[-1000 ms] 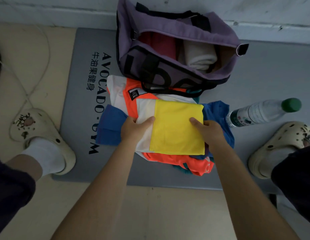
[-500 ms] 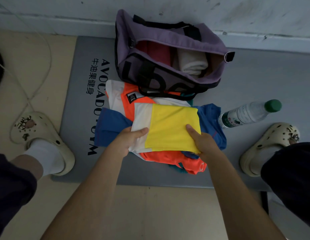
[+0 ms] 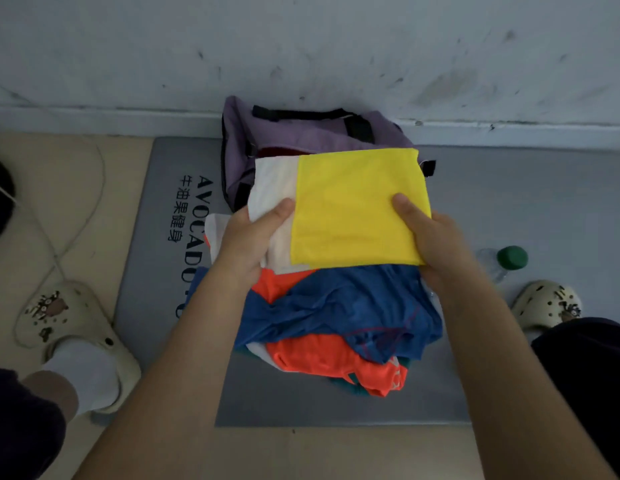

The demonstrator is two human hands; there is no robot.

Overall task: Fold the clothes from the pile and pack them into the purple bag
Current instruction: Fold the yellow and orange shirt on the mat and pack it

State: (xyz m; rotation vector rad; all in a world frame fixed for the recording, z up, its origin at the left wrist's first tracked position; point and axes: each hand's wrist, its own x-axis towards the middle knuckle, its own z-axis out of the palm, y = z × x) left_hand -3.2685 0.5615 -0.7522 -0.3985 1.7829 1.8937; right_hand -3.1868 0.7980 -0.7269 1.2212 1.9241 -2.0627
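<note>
A folded yellow-and-white garment (image 3: 350, 209) is held flat above the open purple bag (image 3: 301, 133); the rumpled blue-and-orange clothes pile (image 3: 336, 323) lies just before the bag.

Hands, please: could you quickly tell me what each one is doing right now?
Left hand: closed, gripping the white side of the folded yellow-and-white garment.
Right hand: closed, gripping the yellow side of the same garment.
</note>
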